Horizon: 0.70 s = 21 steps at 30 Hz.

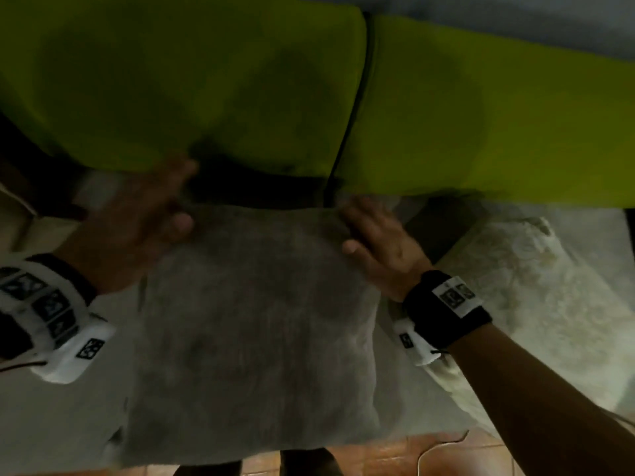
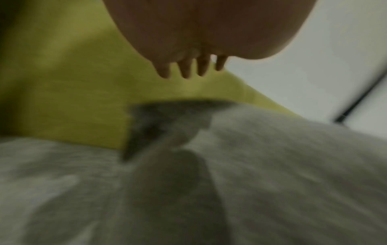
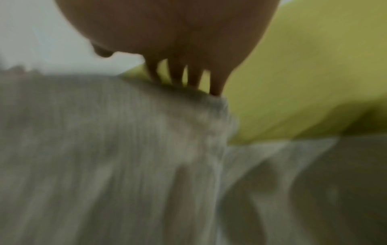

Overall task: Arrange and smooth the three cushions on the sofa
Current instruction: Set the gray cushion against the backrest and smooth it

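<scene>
A grey cushion lies flat on the sofa seat, its far edge near the two green back cushions. My left hand hovers with straight fingers over the grey cushion's far left corner; in the left wrist view the fingers hang clear above the cushion. My right hand lies flat on the far right corner, and its fingertips touch the cushion's top edge. Neither hand holds anything.
A pale, textured cream cushion lies to the right of the grey one. The light grey sofa seat shows on the left. Reddish floor tiles and a thin white cable are at the bottom edge.
</scene>
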### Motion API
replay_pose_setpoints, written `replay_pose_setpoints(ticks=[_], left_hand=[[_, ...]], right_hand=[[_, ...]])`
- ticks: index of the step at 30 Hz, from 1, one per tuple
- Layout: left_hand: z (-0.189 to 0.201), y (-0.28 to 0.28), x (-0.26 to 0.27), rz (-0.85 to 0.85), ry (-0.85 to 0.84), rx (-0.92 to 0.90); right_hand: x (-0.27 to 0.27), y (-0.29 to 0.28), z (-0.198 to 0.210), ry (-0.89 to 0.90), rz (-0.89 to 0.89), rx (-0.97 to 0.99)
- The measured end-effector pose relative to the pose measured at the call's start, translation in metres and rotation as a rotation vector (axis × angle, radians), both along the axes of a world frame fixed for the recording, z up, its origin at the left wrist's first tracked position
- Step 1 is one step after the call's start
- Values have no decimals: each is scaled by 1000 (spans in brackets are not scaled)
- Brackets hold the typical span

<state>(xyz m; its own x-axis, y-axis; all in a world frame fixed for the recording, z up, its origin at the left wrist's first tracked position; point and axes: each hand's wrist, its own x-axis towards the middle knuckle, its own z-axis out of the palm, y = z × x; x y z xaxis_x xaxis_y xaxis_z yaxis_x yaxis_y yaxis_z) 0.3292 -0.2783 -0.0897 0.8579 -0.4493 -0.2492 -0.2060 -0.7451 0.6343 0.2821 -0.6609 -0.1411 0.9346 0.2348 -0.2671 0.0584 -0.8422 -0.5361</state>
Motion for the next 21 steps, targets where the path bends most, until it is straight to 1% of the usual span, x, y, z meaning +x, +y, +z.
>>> replay_pose_setpoints(ticks=[1,2,3,4,5,6,8,9,10,12,14,16,17,18,20,21], left_hand=[[-4,-11,-2,-105,65,-4],[-11,-16,-10,-255,116,67],[-29,-12,-14,-311,195,109],[-45,-11,-15,-288,230,173],[-59,-6,-11,-208,249,210],[-64,-5,-6,-92,271,207],[-75,6,7,140,306,196],[-82,13,15,217,262,197],[-88,21,23,256,189,194],[-105,42,40,349,157,210],[-118,57,53,409,143,168],[-113,56,60,497,134,163],[-115,60,64,526,165,179],[-114,60,66,513,206,188],[-122,68,70,526,332,122],[-125,74,70,545,318,114]], right_hand=[[-6,10,0,84,59,55],[-9,13,-7,188,58,102],[-5,11,-14,312,3,134],[-3,5,-21,411,-87,133],[0,-3,-28,476,-166,81],[4,-12,-31,519,-241,15],[10,-27,-33,479,-289,-107],[13,-34,-35,426,-357,-89],[17,-36,-35,397,-468,-12],[22,-36,-37,410,-673,265],[27,-34,-34,456,-754,454],[31,-32,-30,462,-774,536],[33,-31,-28,461,-777,549],[35,-31,-27,464,-779,553],[37,-30,-24,481,-777,536],[39,-30,-24,480,-789,529]])
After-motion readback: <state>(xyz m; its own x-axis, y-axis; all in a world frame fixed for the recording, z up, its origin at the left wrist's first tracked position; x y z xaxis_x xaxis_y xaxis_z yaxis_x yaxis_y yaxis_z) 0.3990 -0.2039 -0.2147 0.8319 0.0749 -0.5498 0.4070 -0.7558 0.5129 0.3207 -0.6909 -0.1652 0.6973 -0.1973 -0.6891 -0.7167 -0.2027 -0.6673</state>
